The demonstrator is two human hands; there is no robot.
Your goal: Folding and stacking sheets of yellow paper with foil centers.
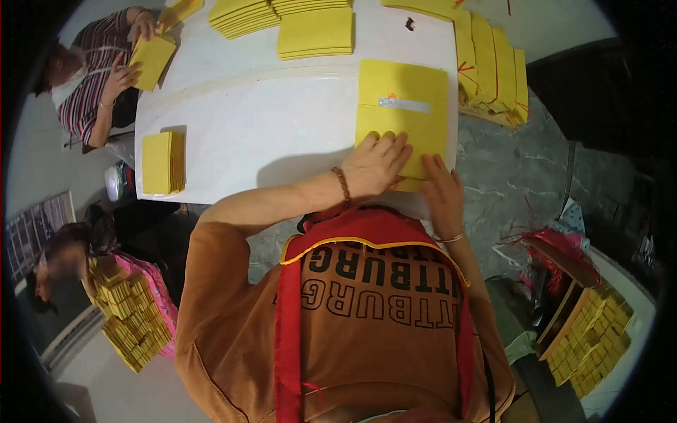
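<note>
A yellow paper stack (403,76) lies near the right edge of the white table, close in front of me. A pale silvery strip (407,105) lies across its upper sheet, with a small orange mark beside it. My left hand (376,166) rests on the near part of the paper, fingers stretched forward, a beaded bracelet at the wrist. Along the paper's near right side is my right hand (444,194), its fingers extended and touching or very close to the edge. Nothing shows gripped in either hand. Both palms are hidden.
Yellow stacks (315,33) stand at the table's far side; another stack (162,162) is at its left end. Red-tied yellow bundles (493,67) sit beyond the right edge. At far left a person (95,77) handles yellow paper. Heaped bundles (589,338) stand lower right.
</note>
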